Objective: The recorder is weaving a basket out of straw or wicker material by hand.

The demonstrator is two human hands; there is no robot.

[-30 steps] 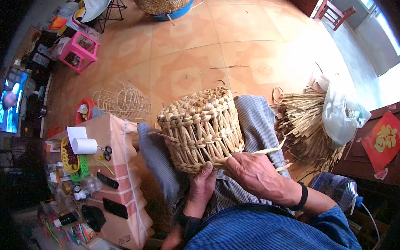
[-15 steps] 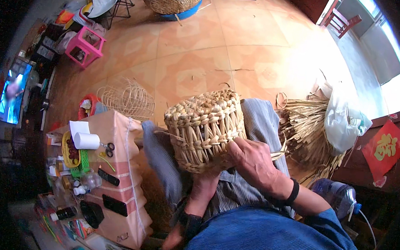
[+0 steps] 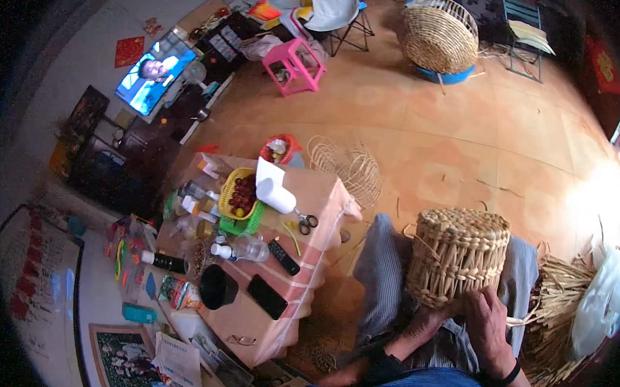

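A half-woven straw basket [image 3: 456,256] sits upside down on the person's lap, resting on grey-striped trousers. The right hand [image 3: 489,327] lies on the basket's lower rim, fingers curled over the weave and pinching a pale straw strand [image 3: 527,321] that trails off to the right. The left hand [image 3: 429,320] presses against the rim just beside it; whether its fingers grip anything cannot be told.

A bundle of loose straw [image 3: 560,305] lies on the floor to the right, with a white plastic bag [image 3: 599,303] on it. To the left stands a low table [image 3: 324,194] under a pinkish cloth, carrying a yellow basket of red fruit [image 3: 241,194], a white paper roll [image 3: 275,188], scissors [image 3: 306,221], a black remote [image 3: 283,256] and colourful flat packets [image 3: 178,292] at its near-left corner. A red square paper sign [image 3: 129,50] hangs on the far wall by a lit television [image 3: 155,73].
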